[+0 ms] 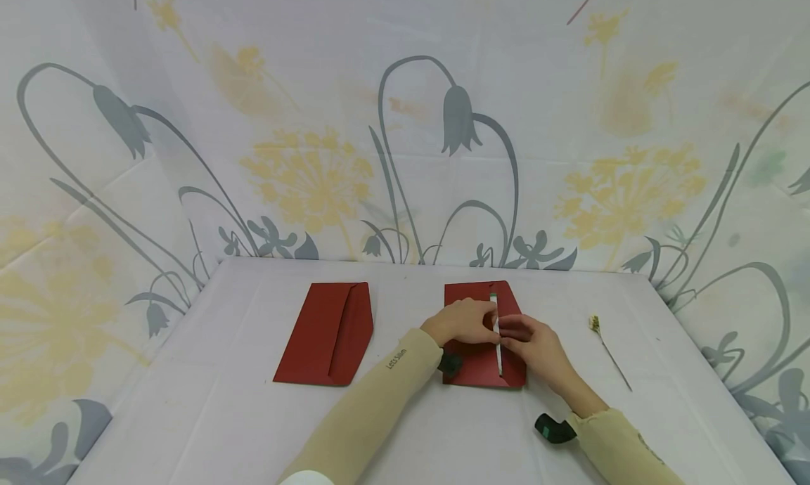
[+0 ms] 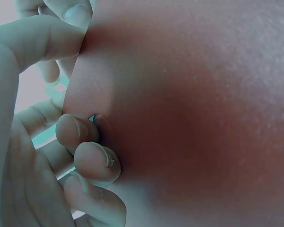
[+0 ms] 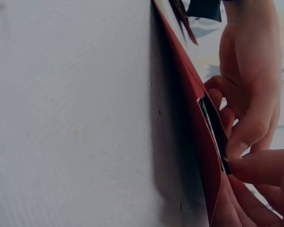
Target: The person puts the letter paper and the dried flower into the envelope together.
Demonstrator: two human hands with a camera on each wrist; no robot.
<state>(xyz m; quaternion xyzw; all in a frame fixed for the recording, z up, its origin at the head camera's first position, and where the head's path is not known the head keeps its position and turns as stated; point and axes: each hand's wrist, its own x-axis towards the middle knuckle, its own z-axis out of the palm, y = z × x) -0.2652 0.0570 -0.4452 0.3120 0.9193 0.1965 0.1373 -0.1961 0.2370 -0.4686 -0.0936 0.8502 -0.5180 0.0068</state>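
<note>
A red envelope (image 1: 474, 371) lies under both hands at the middle right. At its mouth a narrow white strip (image 1: 499, 362) with a green end stands out, like the edge of a card. My left hand (image 1: 464, 320) comes from the left and pinches the envelope at this mouth. From the right, my right hand (image 1: 538, 346) pinches the same edge, its fingertips close to the left ones. In the right wrist view the mouth gapes, with a white and green edge (image 3: 208, 120) inside. Fingers partly hide the strip.
A second red envelope (image 1: 310, 337) lies flat to the left, its flap side to the right. A thin-stemmed dried flower (image 1: 607, 351) rests at the right. Black wrist devices (image 1: 555, 429) sit by both wrists. Behind the table hangs a flower-printed cloth (image 1: 418, 154).
</note>
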